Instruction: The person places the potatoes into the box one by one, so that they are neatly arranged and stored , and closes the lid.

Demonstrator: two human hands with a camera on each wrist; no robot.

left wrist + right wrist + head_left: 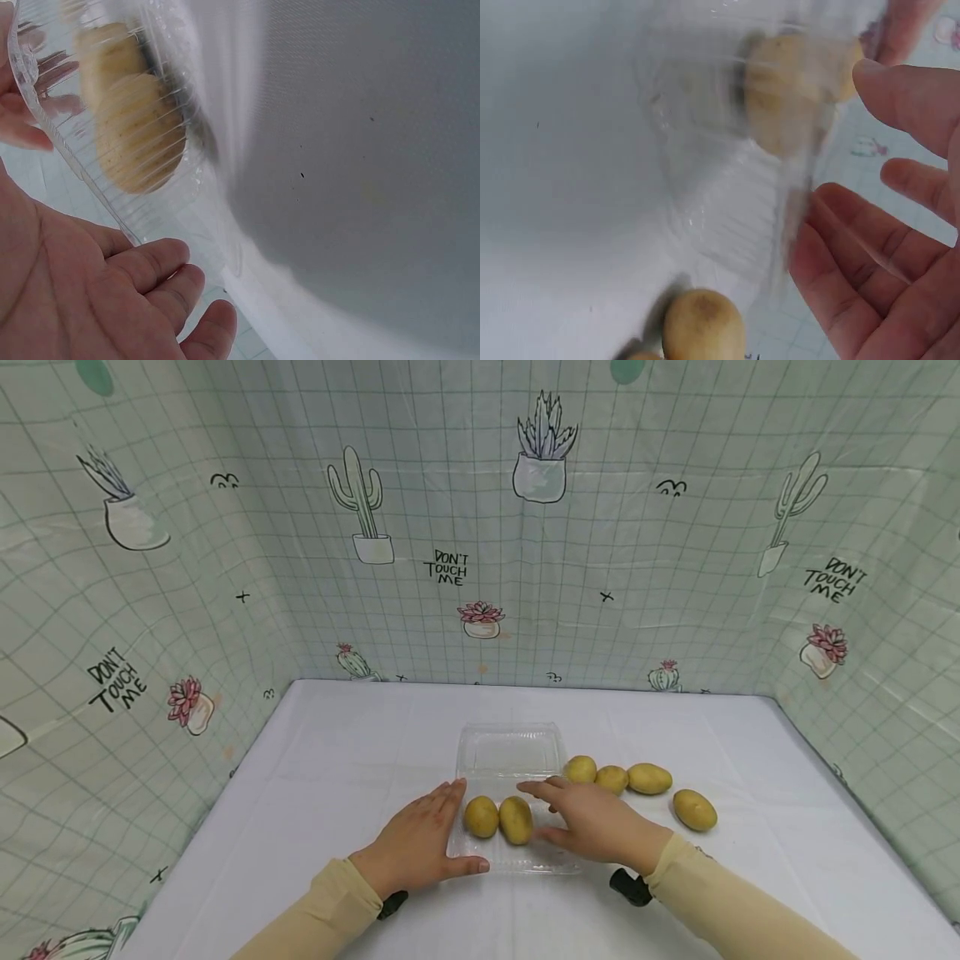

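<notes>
A clear plastic clamshell box [525, 867] lies on the table with its lid [512, 750] folded back, away from me. Two potatoes sit side by side in its base, a rounder one [481, 817] on the left and a longer one [516, 820] next to it. Along the box's left side lies my left hand [420, 837], fingers extended and thumb near the front corner. Over the right side, beside the longer potato, my right hand [600, 820] has spread fingers and nothing held. The right wrist view shows its fingers [847, 292] beside the blurred box wall.
Right of the box are more potatoes: one [581, 768] by the lid, another [612, 779] beside it, then a long one [649, 778] and a nearer one [694, 810]. Patterned curtains [480, 527] surround the white table [360, 743] at the back and sides.
</notes>
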